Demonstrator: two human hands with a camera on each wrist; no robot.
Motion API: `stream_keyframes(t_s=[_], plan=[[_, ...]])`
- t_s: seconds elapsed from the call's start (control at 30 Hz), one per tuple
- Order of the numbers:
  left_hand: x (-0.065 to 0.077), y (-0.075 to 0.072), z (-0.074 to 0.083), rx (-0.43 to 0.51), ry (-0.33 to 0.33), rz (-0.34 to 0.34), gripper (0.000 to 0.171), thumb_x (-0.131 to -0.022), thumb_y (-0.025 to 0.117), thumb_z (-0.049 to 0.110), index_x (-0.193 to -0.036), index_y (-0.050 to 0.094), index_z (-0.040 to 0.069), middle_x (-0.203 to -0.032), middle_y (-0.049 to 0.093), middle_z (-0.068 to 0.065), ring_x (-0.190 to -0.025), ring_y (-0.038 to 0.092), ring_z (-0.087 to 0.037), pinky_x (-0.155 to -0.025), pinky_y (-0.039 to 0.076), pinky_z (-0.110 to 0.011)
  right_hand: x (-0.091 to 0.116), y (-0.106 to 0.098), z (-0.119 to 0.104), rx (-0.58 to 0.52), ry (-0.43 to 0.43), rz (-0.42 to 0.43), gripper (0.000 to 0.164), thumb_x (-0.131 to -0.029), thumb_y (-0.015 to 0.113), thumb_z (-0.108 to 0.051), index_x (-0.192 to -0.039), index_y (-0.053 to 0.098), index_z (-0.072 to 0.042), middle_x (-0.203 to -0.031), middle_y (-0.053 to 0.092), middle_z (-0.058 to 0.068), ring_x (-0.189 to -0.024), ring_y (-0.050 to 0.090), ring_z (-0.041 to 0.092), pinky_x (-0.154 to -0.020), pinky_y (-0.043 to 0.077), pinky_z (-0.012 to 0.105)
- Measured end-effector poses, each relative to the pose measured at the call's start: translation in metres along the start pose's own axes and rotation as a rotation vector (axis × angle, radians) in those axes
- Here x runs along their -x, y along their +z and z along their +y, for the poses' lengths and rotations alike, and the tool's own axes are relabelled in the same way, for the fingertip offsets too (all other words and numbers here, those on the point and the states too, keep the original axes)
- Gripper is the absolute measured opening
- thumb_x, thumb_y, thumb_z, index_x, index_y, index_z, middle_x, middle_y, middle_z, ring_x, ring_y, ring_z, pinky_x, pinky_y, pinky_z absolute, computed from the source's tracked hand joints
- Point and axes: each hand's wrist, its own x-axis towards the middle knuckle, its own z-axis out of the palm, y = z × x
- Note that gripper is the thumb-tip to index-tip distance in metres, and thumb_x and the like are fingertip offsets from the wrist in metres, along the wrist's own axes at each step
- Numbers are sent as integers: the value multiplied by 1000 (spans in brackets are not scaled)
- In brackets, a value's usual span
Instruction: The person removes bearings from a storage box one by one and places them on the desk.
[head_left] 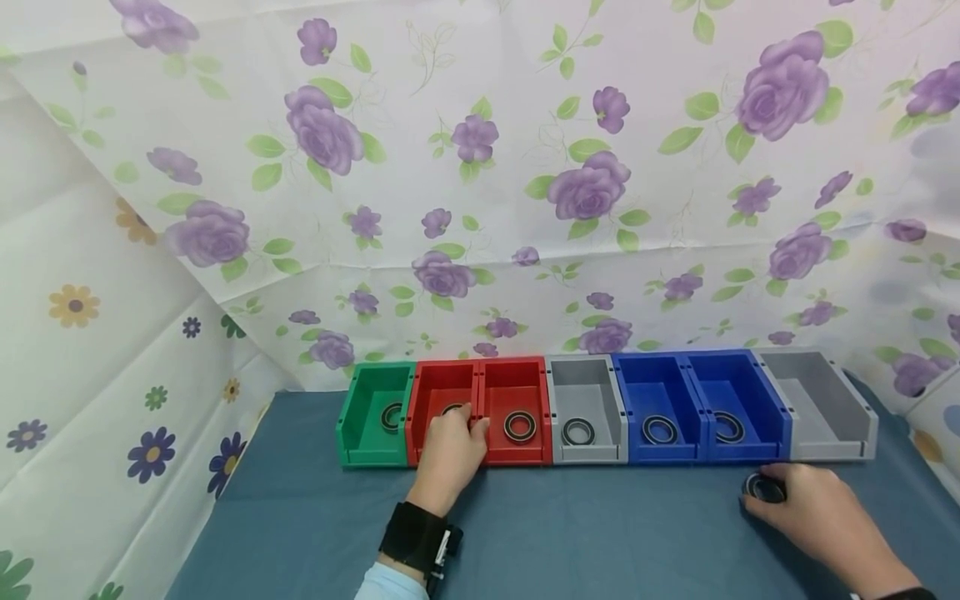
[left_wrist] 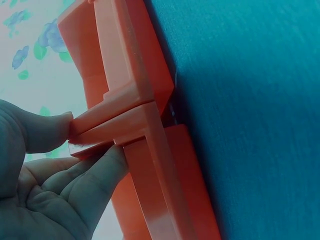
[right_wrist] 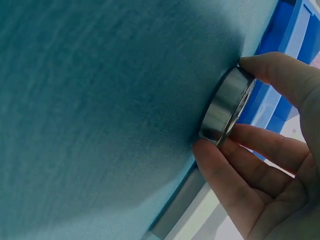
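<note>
My left hand (head_left: 452, 454) is at the front of the two red storage bins. Its thumb and fingers pinch their adjoining side walls (left_wrist: 112, 120). A ball bearing (head_left: 452, 408) in the left red bin (head_left: 431, 385) is mostly hidden behind that hand; another bearing (head_left: 520, 426) lies in the right red bin (head_left: 517, 454). At the right, my right hand (head_left: 817, 508) grips a bearing (head_left: 765, 487) by its rim, thumb on one side and fingers on the other. The right wrist view shows this bearing's shiny outer ring (right_wrist: 226, 107) close over the cloth.
A green bin (head_left: 375, 457) stands left of the red ones. To their right come a grey bin (head_left: 588, 456), two blue bins (head_left: 667, 452) and another grey bin (head_left: 832, 450). Bearings lie in the green, first grey and blue bins. A flowered sheet (head_left: 487, 208) hangs behind.
</note>
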Motion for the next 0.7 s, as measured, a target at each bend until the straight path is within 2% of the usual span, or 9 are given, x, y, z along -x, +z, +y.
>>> stream_keyframes(t_s=[0.17,0.3,0.37,0.43,0.5,0.53,0.6,0.67,0.7], plan=[[-1,0,0,2,-3,-7,49,-91,60,28,-129,51,0,-70,54,2,-52,50,-7,-49,45,-21,2,-2,-2,26,-12,2,69,-62,75,-58,-98,67,1,-80,63,14,-71,60,23,-62,47,51],[-1,-1,0,5,0,-7,48,-91,60,28,-129,52,0,-68,53,3,-52,51,-8,-49,45,-21,2,-13,-9,64,-37,20,65,-67,72,-60,-97,68,-3,-78,63,9,-61,55,18,-53,45,46],[-1,-2,-1,8,5,0,48,-91,60,28,-129,52,0,-68,53,3,-52,50,-8,-49,45,-22,3,-21,-16,69,-59,39,61,-71,71,-56,-100,67,-3,-68,60,3,-53,49,14,-46,41,40],[0,-1,-1,12,4,-6,48,-91,60,28,-129,51,0,-67,53,3,-51,50,-9,-48,45,-23,3,-29,-23,61,-84,75,56,-75,71,-50,-101,67,-1,-67,60,3,-50,45,10,-44,38,35],[1,-1,-1,19,5,-13,49,-91,60,28,-130,51,0,-66,52,3,-50,50,-8,-48,45,-23,3,-38,-31,42,-106,113,52,-77,71,-43,-103,66,1,-71,62,7,-47,42,10,-42,34,32],[1,-1,-1,22,5,-17,49,-91,60,28,-130,51,0,-65,52,3,-50,50,-9,-48,45,-23,2,-42,-34,34,-118,131,50,-77,71,-41,-104,66,1,-75,62,11,-49,46,13,-43,35,32],[2,0,-1,25,4,-23,49,-91,59,28,-131,50,-1,-64,51,3,-49,50,-9,-47,45,-24,-2,-49,-39,26,-159,203,46,-76,73,-36,-103,66,1,-93,63,19,-64,57,24,-50,45,38],[2,-1,-1,24,4,-19,50,-91,59,28,-131,50,0,-64,51,3,-49,50,-9,-47,45,-24,-8,-55,-42,9,-214,281,46,-75,74,-31,-107,64,1,-104,60,24,-85,58,38,-67,48,50],[1,-1,0,22,3,-16,50,-91,60,28,-131,50,0,-64,51,3,-49,50,-9,-48,45,-24,-11,-57,-43,4,-240,324,48,-74,74,-30,-111,63,0,-108,58,26,-98,53,43,-76,45,56]])
